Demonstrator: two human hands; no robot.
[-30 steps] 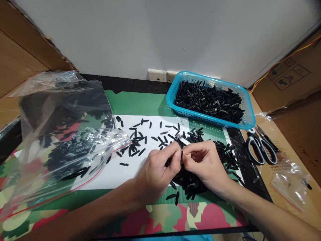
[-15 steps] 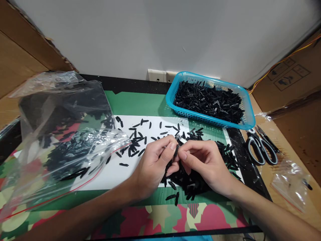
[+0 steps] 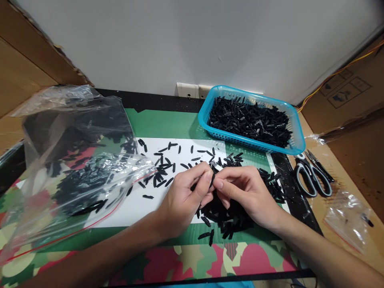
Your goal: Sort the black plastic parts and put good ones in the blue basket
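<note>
In the head view, my left hand (image 3: 184,198) is closed, its thumb and forefinger pinching a small black strip-like piece (image 3: 212,179). My right hand (image 3: 250,194) is closed too, thumb and forefinger together at the edge of that same piece. Whatever else its fingertips grip is too small to make out. Beneath both hands lies a heap of similar black pieces (image 3: 232,220), partly hidden by them. A small whitish, blade-like thing (image 3: 216,167) shows just beyond the fingertips. Loose black pieces (image 3: 162,172) are scattered on the white sheet (image 3: 129,214) to the left.
A blue basket (image 3: 300,134) full of black pieces stands at the back right. Scissors (image 3: 312,180) and a small clear bag (image 3: 345,224) lie on the right. A large zip bag (image 3: 90,180) with black pieces covers the left side. A wall (image 3: 150,48) rises behind.
The black piece has turned a little between my left fingertips, and the left thumb has shifted slightly. My right fingers have moved slightly; the surroundings look the same.
</note>
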